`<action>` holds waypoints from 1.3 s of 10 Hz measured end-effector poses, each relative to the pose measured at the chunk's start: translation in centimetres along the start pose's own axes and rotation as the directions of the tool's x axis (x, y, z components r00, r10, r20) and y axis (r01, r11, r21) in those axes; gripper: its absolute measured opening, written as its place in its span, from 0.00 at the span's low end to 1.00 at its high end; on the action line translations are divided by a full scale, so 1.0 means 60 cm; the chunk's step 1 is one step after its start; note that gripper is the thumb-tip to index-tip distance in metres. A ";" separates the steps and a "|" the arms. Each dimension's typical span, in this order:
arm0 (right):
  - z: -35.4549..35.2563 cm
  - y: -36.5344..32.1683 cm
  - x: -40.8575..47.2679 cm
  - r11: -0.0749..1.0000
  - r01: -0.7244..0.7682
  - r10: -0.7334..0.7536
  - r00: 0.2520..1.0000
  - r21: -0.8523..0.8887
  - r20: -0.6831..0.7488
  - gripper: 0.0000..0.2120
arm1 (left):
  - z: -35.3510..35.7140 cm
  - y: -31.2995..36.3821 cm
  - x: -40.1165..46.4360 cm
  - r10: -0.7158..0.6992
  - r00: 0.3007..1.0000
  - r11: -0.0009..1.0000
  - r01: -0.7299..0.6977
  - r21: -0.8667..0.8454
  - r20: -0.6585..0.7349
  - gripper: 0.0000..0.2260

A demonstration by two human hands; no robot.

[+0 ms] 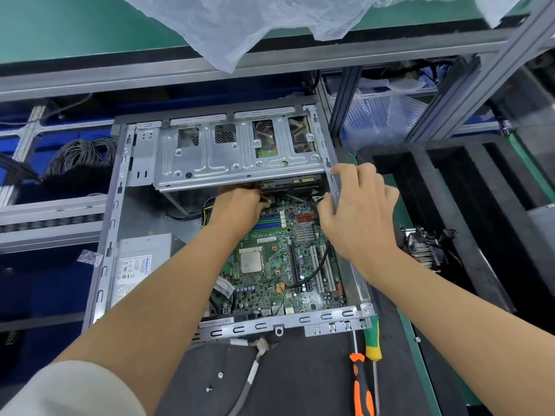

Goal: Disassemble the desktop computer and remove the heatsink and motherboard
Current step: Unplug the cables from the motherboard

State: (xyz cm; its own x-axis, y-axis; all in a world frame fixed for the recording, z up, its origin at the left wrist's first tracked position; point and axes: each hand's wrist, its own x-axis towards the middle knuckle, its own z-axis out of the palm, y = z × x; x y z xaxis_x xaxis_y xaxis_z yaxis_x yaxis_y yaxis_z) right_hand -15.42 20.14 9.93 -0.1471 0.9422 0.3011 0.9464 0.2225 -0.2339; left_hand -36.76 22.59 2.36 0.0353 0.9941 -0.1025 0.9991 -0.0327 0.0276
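Motherboard (279, 262) flat in open desktop case (105, 235), bare CPU (251, 260) exposed, long axis 12–6. Heatsink (426, 250) already out, at 3 o'clock on bench. Left hand (237, 208) at board's 12 o'clock edge under drive cage (240, 151), fingers hidden, grip cannot be told. Right hand (357, 205) curled on case's right rail at 2 o'clock. Left nearer to the board. Screwdrivers (365, 382) at 6.

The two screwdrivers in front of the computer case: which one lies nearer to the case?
The screwdriver with the green and yellow handle; its handle nearly reaches the case's front edge. The orange and black screwdriver lies farther back, toward the person.
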 end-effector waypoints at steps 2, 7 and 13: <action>-0.001 -0.001 -0.002 1.000 0.001 -0.001 1.000 -0.001 -0.022 0.15 | -0.043 -0.034 -0.023 0.010 0.994 0.992 -0.024 0.122 0.112 0.07; 0.000 0.001 -0.001 1.000 0.004 -0.004 1.000 -0.003 -0.023 0.14 | -0.076 -0.079 -0.039 -0.239 0.928 0.960 0.181 0.216 0.287 0.05; -0.001 0.001 0.000 1.000 0.005 -0.005 1.000 0.016 0.010 0.14 | -0.069 -0.045 0.004 -0.249 0.780 0.923 0.371 -0.104 0.574 0.22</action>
State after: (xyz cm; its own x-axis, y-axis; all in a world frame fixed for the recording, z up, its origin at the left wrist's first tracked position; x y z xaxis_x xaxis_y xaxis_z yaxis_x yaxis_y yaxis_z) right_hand -15.35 20.13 9.97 -0.1549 0.9434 0.2931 0.9409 0.2314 -0.2474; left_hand -39.57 23.33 6.41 -0.2074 0.7244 -0.6574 0.9325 0.3495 0.0909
